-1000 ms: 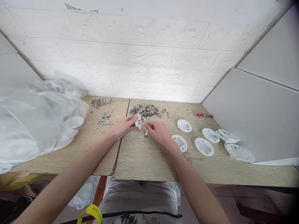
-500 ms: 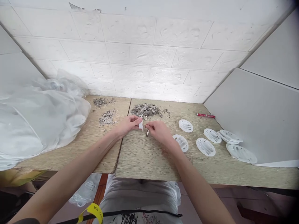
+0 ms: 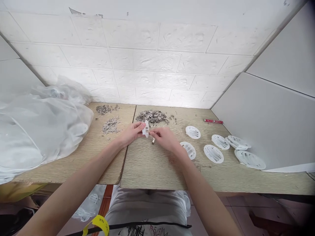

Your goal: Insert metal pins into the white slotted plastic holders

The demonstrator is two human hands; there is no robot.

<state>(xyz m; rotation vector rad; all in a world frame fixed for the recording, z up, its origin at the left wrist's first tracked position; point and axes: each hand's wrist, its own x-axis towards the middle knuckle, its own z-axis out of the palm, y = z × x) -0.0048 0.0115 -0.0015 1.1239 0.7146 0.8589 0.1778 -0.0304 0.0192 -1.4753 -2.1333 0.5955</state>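
My left hand [image 3: 131, 132] is closed on a small white plastic disc [image 3: 146, 128], held on edge above the wooden table [image 3: 147, 164]. My right hand [image 3: 165, 139] is pinched at the disc's right side, fingers pressed on a small metal piece [image 3: 154, 140] that hangs just below them. Both hands meet at the table's middle, just in front of a pile of small metal parts [image 3: 152, 116].
Two smaller metal-part piles [image 3: 110, 124] lie back left. A large clear plastic bag [image 3: 36, 127] covers the left side. Several white discs [image 3: 213, 153] lie on the right near a grey panel [image 3: 265, 124]. A red pen-like tool [image 3: 213, 121] lies back right.
The hands stay together at the same spot; the white disc has turned slightly in my left fingers. The view shifted a little.
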